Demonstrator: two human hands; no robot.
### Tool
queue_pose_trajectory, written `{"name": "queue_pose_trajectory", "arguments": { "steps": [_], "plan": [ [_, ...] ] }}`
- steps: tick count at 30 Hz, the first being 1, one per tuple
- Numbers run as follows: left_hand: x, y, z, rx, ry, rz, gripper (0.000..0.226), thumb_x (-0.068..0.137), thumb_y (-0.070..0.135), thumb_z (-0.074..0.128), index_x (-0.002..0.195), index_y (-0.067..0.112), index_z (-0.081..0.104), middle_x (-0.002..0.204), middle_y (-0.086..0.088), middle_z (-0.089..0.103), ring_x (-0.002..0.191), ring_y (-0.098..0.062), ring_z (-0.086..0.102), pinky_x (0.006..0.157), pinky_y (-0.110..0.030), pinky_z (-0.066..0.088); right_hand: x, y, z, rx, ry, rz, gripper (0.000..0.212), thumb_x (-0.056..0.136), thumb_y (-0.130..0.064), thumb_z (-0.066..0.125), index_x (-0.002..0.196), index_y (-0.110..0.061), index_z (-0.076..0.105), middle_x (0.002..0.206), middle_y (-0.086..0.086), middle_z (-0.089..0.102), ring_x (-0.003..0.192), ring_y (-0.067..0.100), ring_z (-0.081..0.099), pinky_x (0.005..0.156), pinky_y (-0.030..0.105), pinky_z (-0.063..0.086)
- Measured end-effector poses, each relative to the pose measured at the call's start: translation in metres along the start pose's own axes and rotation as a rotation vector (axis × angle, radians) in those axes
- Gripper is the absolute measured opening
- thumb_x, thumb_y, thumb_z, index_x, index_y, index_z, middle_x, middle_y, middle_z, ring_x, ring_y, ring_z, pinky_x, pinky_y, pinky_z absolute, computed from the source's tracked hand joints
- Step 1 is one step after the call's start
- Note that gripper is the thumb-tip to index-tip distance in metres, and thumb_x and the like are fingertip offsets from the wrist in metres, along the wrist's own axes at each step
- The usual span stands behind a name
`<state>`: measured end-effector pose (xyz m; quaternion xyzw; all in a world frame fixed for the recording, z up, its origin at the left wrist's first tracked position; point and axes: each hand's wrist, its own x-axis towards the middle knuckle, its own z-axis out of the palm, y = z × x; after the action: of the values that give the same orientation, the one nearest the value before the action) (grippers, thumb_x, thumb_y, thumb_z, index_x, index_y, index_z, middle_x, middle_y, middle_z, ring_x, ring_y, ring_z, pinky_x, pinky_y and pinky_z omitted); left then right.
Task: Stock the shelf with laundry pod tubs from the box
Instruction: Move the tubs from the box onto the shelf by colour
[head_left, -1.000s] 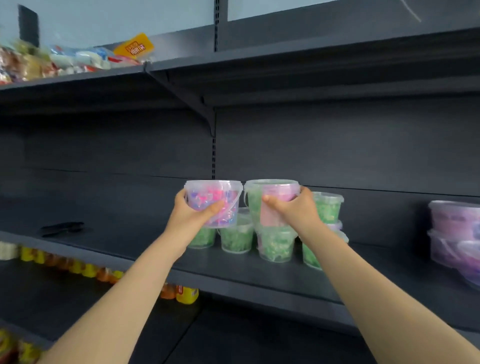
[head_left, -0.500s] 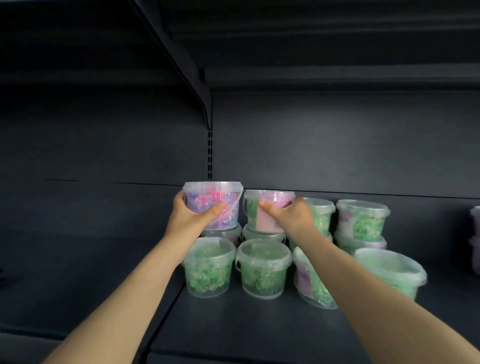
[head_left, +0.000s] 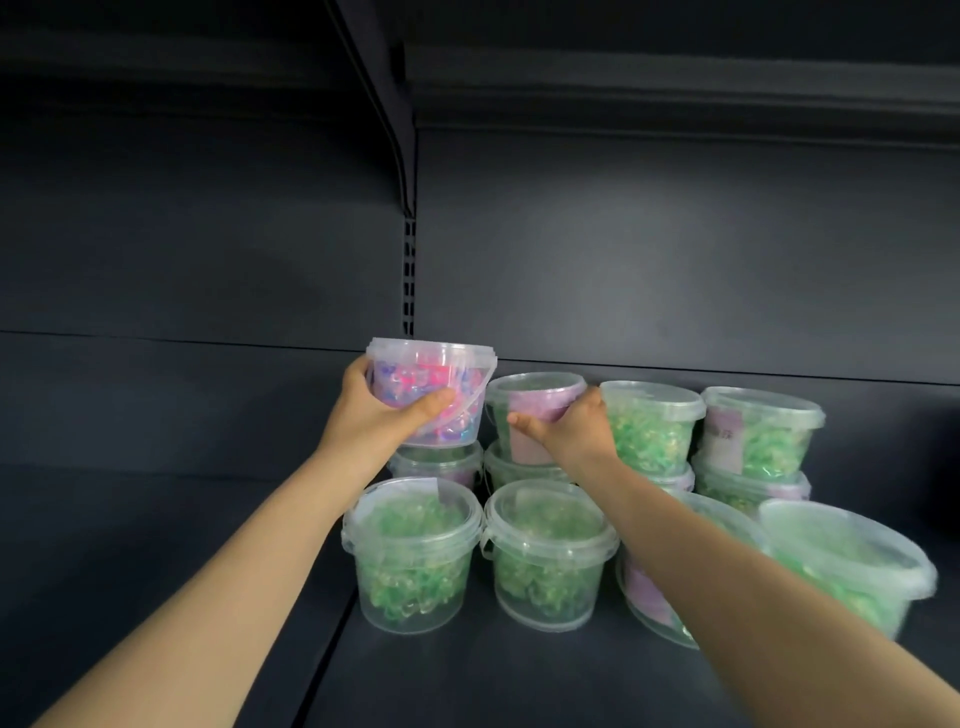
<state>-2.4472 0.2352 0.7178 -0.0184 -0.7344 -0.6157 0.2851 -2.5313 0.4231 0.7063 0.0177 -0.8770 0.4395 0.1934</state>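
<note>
Forearms hide tubs (head_left: 649, 597) stacked behind right hand (head_left: 574, 431).

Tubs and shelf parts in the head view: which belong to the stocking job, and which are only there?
Job: pink-blue tub in left hand; green tub in right hand; stocked tubs; shelf.
Only there: bracket.

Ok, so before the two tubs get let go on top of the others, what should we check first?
1. Left hand grips the pink-and-blue pod tub: ok.
2. Right hand grips the green pod tub with the pink label: ok.
3. Lidded tubs sit right below each: ok.
4. Held tubs upright: ok.
5. Held tubs fully resting on the lids below: cannot tell.
6. Headroom under the upper shelf: ok.
</note>
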Motion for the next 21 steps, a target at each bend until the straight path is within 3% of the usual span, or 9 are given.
{"name": "queue_pose_trajectory", "arguments": {
  "steps": [6,11,14,17,21],
  "plan": [
    [0.005,-0.008,0.004,-0.020,-0.007,-0.013,0.083,0.071,0.031,0.078,0.139,0.019,0.032,0.119,0.010,0.051,0.104,-0.009,0.053,0.086,-0.026,0.042,0.003,0.001,-0.002,0.026,-0.030,0.112,0.102,0.068,-0.047,0.079,0.137,0.004,0.023,0.128,0.013,0.052,0.116,0.028,0.054,0.084,0.029,0.043],
    [0.002,-0.013,0.005,-0.024,-0.020,-0.017,0.083,0.072,0.031,0.078,0.140,0.019,0.031,0.118,0.012,0.050,0.104,-0.009,0.053,0.084,-0.025,0.040,0.002,0.013,0.000,-0.040,-0.139,0.099,0.061,0.070,-0.035,0.083,0.113,-0.001,0.056,0.094,0.004,0.060,0.085,0.019,0.057,0.072,0.026,0.044],
    [-0.002,-0.014,0.006,-0.023,-0.020,-0.014,0.084,0.071,0.032,0.078,0.139,0.020,0.031,0.121,0.011,0.050,0.108,-0.009,0.053,0.087,-0.025,0.041,0.000,0.013,0.000,-0.038,-0.158,0.102,0.057,0.070,-0.035,0.083,0.110,-0.004,0.057,0.096,0.004,0.062,0.087,0.019,0.057,0.073,0.026,0.043],
    [-0.005,-0.013,0.008,-0.018,-0.033,-0.009,0.084,0.070,0.033,0.079,0.138,0.021,0.032,0.125,0.011,0.049,0.111,-0.010,0.052,0.094,-0.028,0.042,-0.005,0.007,-0.008,-0.108,-0.200,0.089,0.036,0.076,-0.037,0.077,0.087,-0.009,0.056,0.079,-0.002,0.055,0.085,0.019,0.053,0.071,0.025,0.039],
    [-0.015,-0.006,0.012,-0.018,-0.043,0.016,0.082,0.069,0.031,0.080,0.136,0.021,0.034,0.124,0.011,0.052,0.111,-0.009,0.054,0.097,-0.029,0.043,-0.017,-0.001,-0.028,-0.228,-0.247,-0.028,0.038,0.085,-0.040,0.066,0.105,-0.009,0.058,0.092,0.001,0.053,0.089,0.019,0.051,0.074,0.023,0.036]
  ]
}}
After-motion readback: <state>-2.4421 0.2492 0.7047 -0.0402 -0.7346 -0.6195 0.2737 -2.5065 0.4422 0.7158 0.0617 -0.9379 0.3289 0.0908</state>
